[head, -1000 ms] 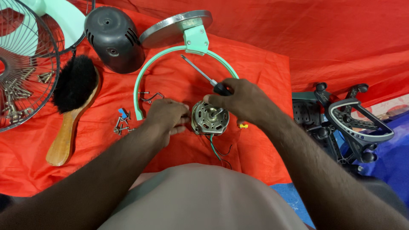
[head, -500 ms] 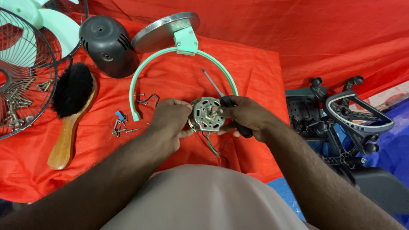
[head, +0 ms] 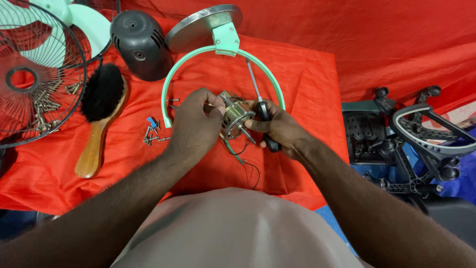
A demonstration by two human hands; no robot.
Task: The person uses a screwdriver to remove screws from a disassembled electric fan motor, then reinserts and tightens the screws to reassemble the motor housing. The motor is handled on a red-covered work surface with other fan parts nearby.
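I hold the motor (head: 237, 116) up off the red cloth (head: 307, 89), between both hands, so I can turn it and see its side. My left hand (head: 194, 124) wraps around its left end, fingers curled tight on the casing. My right hand (head: 277, 126) does two jobs: the fingertips steady the motor's right side near the shaft, while the palm and last fingers stay clenched on the black handle of the screwdriver (head: 259, 99), whose blade points away toward the green ring (head: 171, 84). Keeping the tool tucked there frees my fingertips without my having to lay it down. The motor's wires (head: 238, 154) hang loose beneath it and trail onto the cloth.

A little heap of screws (head: 153, 133) lies just left of my left hand, close enough to reach. Farther left are the brush (head: 99, 114) and the fan guard (head: 34, 74) with more screws in it; the black motor cover (head: 139, 42) sits beyond the ring.
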